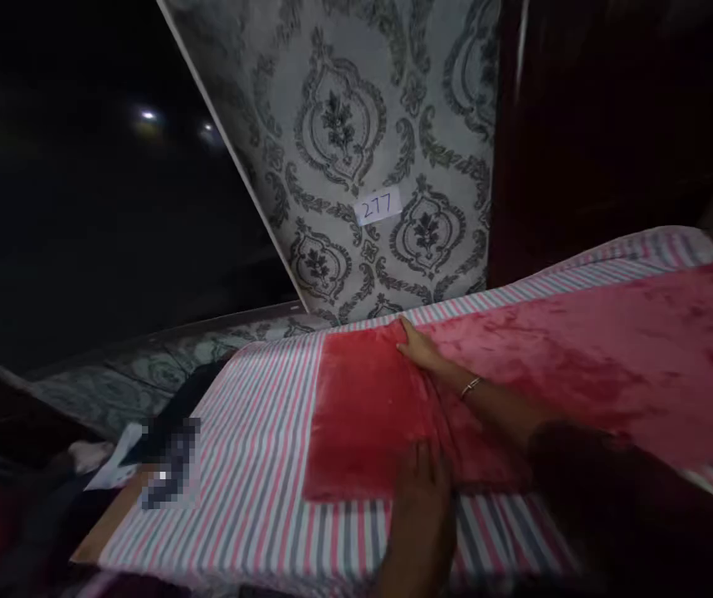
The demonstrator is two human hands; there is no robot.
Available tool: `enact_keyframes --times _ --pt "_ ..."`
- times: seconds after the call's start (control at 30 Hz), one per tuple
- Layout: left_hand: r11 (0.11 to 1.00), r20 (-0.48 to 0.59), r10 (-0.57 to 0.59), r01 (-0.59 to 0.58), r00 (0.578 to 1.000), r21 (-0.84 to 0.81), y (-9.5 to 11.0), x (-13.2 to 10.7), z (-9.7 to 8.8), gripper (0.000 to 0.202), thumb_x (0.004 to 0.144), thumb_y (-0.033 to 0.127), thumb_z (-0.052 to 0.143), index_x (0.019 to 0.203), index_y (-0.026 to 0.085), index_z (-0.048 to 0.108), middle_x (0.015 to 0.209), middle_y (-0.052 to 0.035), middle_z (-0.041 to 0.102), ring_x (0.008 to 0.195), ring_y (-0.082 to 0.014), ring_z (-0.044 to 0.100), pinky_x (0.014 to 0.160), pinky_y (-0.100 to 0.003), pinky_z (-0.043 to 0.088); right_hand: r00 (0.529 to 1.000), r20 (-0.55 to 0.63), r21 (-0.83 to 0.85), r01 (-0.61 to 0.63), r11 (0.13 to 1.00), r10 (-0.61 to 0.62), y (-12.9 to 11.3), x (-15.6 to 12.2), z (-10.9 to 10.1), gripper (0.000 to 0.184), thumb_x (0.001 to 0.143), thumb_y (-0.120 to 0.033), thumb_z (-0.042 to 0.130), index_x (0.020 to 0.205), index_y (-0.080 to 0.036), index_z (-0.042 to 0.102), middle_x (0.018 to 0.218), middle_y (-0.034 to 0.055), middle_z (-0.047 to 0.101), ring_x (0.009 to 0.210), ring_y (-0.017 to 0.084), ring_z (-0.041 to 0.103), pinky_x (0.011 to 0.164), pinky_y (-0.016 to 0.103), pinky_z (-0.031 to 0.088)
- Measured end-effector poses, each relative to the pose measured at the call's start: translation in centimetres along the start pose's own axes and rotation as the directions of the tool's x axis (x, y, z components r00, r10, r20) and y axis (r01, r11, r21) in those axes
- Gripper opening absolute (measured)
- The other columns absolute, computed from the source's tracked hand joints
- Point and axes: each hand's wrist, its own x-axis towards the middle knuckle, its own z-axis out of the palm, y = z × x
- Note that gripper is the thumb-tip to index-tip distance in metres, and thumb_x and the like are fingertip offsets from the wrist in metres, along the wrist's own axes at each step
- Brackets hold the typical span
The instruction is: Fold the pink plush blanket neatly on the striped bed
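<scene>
A red plush blanket (580, 357) lies lengthwise on a striped sheet, its left end a smooth folded panel (362, 399) with a ridge along the panel's right side. My right hand (422, 345), with a thin bracelet at the wrist, grips that ridge at the blanket's far edge, thumb toward the panel. My left hand (422, 494) lies on the near edge of the blanket by the same ridge, fingers stretched out and blurred by motion.
Pink, grey and white stripes mark the sheet (256, 448) under the blanket. Behind stands a patterned wall (340, 124) with a paper label (378, 205) reading 277. A dark window (113, 208) is at left, a dark red panel (580, 149) at right. Dim items sit at lower left.
</scene>
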Motion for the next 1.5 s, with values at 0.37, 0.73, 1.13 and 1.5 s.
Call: enact_keyframes --times 0.37,0.73,1.13,1.5 --pt "0.991 -0.008 -0.016 0.015 1.0 -0.134 1.6 2.0 -1.9 0.047 0.077 0.013 0.056 0.123 0.015 0.064 0.13 -0.0165 0.065 0.12 -0.0334 0.059 0.101 -0.05 0.051 0.983 -0.106 0.072 -0.145 0.987 0.152 1.1 0.8 -1.7 0.071 0.081 -0.018 0.06 0.149 -0.014 0.039 0.122 0.014 0.069 0.108 0.027 0.066 0.085 0.03 0.051" --pt "0.895 0.077 -0.077 0.103 0.994 -0.434 0.6 3.5 -3.5 0.032 0.084 0.01 0.046 0.109 0.012 0.065 0.116 -0.0186 0.068 0.109 -0.0292 0.063 0.097 -0.047 0.05 0.992 -0.04 0.266 -0.105 0.958 0.119 2.3 -4.1 -2.4 0.058 0.085 -0.026 0.057 0.142 -0.019 0.045 0.118 0.0087 0.069 0.1 0.022 0.067 0.088 0.033 0.053" --pt "0.72 0.008 -0.241 0.184 0.97 -0.669 1.6 3.9 -4.2 0.023 0.086 0.012 0.046 0.099 0.019 0.064 0.094 -0.0076 0.071 0.089 -0.0209 0.066 0.083 -0.036 0.053 0.933 0.067 0.348 0.309 0.885 -0.352 4.3 -21.6 -6.0 0.034 0.082 -0.022 0.055 0.115 -0.02 0.066 0.108 0.009 0.071 0.1 0.023 0.066 0.091 0.038 0.052" --pt "0.942 0.064 0.045 -0.021 0.997 -0.335 1.7 1.9 -3.9 0.048 0.08 0.012 0.058 0.128 0.017 0.06 0.146 -0.0174 0.052 0.132 -0.0348 0.05 0.108 -0.055 0.047 0.986 0.048 0.048 0.156 0.987 -0.158 3.2 -10.9 -8.5 0.045 0.083 -0.02 0.051 0.126 -0.016 0.064 0.084 0.0049 0.074 0.072 0.019 0.067 0.067 0.026 0.051"
